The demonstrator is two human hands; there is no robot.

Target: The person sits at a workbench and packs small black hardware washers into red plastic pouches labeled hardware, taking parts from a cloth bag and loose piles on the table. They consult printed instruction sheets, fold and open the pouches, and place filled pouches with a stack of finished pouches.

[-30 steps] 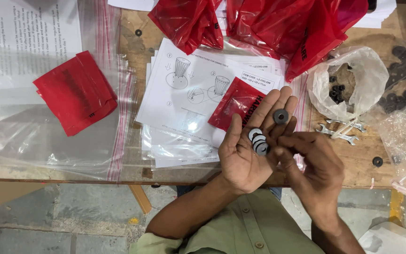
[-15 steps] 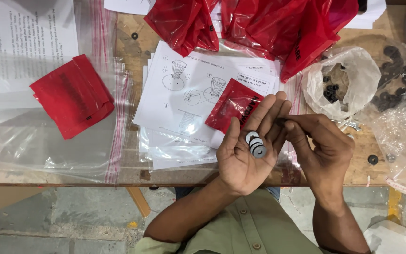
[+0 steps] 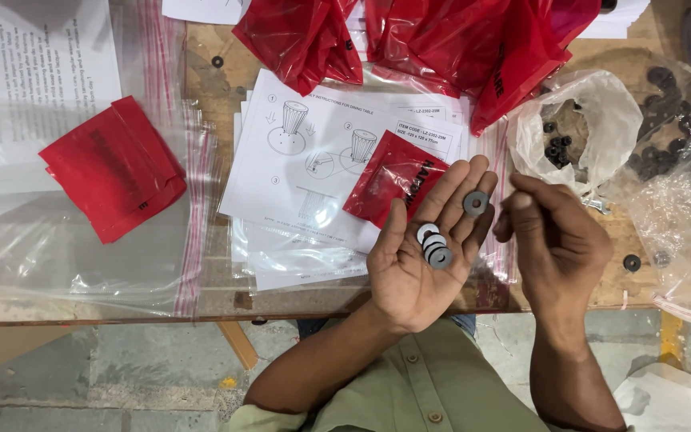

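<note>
My left hand (image 3: pixel 425 256) is held palm up over the table's front edge, fingers apart. Three silver washers (image 3: pixel 434 244) lie overlapping on the palm and one dark washer (image 3: pixel 475 203) rests on the fingers. My right hand (image 3: pixel 557 244) hovers just to the right, fingers curled, thumb and forefinger pinched near the left fingertips; I cannot tell whether it holds anything. A small red bag (image 3: pixel 393 178) lies on a stack of instruction sheets (image 3: pixel 305 168) behind the left hand.
Folded red bags (image 3: pixel 113 168) lie on clear zip bags (image 3: pixel 81 264) at left. More red bags (image 3: pixel 473 40) are piled at the back. A white bag of dark washers (image 3: pixel 577 132) and crumpled clear plastic (image 3: pixel 681 184) sit at right. A loose washer (image 3: pixel 632 262) lies on the wooden table (image 3: pixel 217 88).
My right hand has drawn back to the right from my left fingertips. A dark washer again lies on my left fingers. The silver washers stay on the palm.
</note>
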